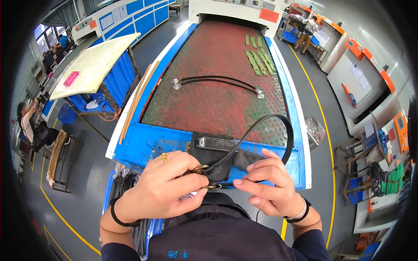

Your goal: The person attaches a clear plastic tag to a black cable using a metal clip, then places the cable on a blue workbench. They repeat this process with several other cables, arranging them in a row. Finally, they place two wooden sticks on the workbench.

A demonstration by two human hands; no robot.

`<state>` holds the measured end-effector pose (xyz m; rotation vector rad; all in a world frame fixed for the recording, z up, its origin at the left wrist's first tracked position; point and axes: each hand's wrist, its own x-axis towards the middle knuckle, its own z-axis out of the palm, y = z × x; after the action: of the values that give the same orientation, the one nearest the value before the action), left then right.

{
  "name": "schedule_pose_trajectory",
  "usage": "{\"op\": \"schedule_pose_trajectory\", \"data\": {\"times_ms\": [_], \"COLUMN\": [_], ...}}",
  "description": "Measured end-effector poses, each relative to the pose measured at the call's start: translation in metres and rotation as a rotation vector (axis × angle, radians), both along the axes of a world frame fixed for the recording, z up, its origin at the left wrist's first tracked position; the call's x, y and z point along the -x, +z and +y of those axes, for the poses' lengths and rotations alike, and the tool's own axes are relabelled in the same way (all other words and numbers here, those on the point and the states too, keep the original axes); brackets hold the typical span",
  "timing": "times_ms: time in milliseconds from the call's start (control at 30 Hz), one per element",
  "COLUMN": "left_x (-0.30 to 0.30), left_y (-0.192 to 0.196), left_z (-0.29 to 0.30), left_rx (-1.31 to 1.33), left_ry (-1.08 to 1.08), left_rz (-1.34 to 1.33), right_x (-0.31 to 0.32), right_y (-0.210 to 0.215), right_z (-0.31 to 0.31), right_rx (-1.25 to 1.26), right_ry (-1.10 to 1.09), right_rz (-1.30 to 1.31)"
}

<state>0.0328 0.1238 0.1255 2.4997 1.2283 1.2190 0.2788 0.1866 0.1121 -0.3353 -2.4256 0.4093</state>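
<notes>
Blue crate [154, 230] holds dark straps [123, 185] near left hand [167, 185].

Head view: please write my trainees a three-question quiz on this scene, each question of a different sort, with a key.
1. Which hand grips the brass-coloured metal clasp by the looped flat black strap?
2. True or false: on the mottled red-and-green belt, the two thin black cords lie nearer the person than the flat green strips.
3. Fill in the colour: a small ____ object lies on the pale yellow board at the left.

Key: 1. The left hand. 2. True. 3. Pink.
</notes>
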Motion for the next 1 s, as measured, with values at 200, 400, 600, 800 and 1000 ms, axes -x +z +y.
{"op": "schedule_pose_trajectory", "data": {"times_ms": [200,400,600,800,1000], "left_x": [0.000,0.001,0.001,0.000,0.005], "left_y": [0.002,0.002,0.002,0.001,-0.009], "left_z": [0.002,0.002,0.002,0.004,0.003], "left_rx": [-0.008,-0.008,0.000,0.000,-0.001], "left_ry": [-0.043,-0.043,-0.045,-0.055,-0.004], "left_rz": [-0.021,-0.016,-0.023,-0.021,-0.047], "right_x": [0.004,0.005,0.005,0.003,-0.007], "right_y": [0.000,0.000,-0.003,-0.005,-0.016], "right_z": [0.000,0.000,0.000,0.001,0.004], "right_rx": [0.007,-0.008,-0.013,0.003,-0.025], "right_ry": [0.012,0.008,-0.002,-0.013,-0.182], "right_rz": [0.007,0.005,0.020,0.017,0.234]}}
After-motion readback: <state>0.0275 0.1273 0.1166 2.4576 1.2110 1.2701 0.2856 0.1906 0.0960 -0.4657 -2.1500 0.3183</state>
